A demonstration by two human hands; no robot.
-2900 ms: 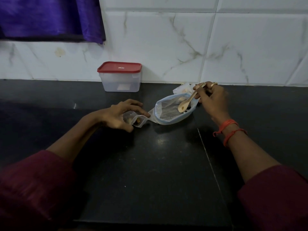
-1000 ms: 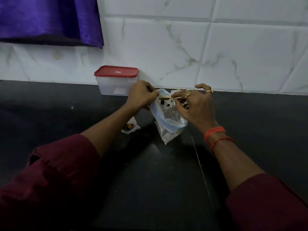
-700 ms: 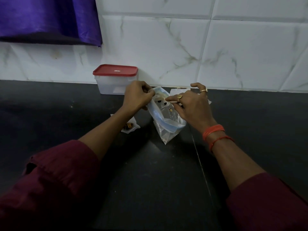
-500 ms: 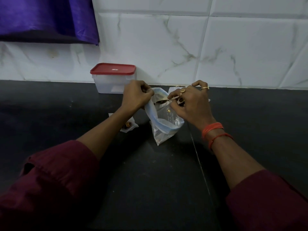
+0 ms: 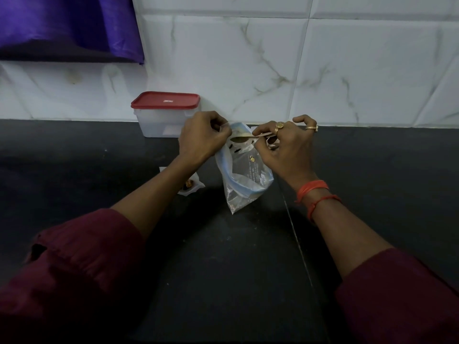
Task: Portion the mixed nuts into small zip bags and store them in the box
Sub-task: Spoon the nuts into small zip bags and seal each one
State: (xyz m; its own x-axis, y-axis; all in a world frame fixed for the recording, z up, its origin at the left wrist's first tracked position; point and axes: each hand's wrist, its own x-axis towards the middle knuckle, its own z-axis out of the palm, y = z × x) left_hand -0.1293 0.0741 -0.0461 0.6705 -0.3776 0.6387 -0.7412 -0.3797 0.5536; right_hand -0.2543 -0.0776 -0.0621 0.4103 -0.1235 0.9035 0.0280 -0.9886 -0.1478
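Mixed nuts [image 5: 235,150] lie in the big bag [image 5: 244,181] just right of the box [image 5: 165,120], my left hand [image 5: 202,139] pinching its rim, my right hand [image 5: 285,145] gripping spoon [image 5: 244,139] and opposite rim, so I should pull the mouth wide before scooping.

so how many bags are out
2: a large clear blue-zip bag gripped by left hand and right hand; a small clear nut-filled bag lying left of it. Others may be hidden.

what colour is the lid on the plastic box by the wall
Red. The lid sits closed on the translucent box, shown best in the head view.
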